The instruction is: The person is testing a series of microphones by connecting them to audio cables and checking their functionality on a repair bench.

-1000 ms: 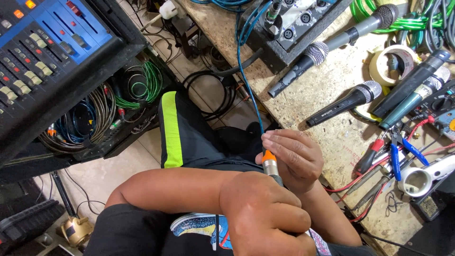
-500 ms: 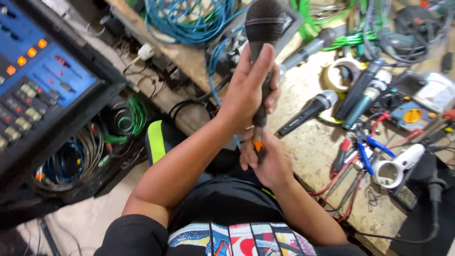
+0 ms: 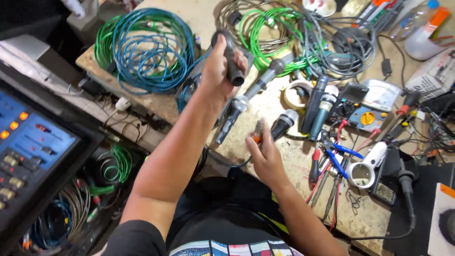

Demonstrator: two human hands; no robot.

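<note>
My left hand (image 3: 214,71) is raised over the workbench (image 3: 199,19) and grips a dark handheld microphone (image 3: 231,59), held upright and apart from any cable. My right hand (image 3: 265,159) is lower, at the bench's front edge, and pinches a silver cable plug with an orange ring (image 3: 258,132). A dark cable runs from that plug down toward my lap. A black microphone with a grille head (image 3: 284,124) lies just right of the plug.
Several more microphones (image 3: 320,106) lie on the bench, with a tape roll (image 3: 296,92), a multimeter (image 3: 360,114), pliers (image 3: 334,154) and a white tool (image 3: 367,166). Blue (image 3: 147,47) and green (image 3: 265,33) cable coils lie at the back. A mixing console (image 3: 33,147) stands at left.
My left hand has lifted the microphone from my lap and off the plug, up over the bench. My right hand rose to the bench edge with the plug. The view tilted toward the bench.
</note>
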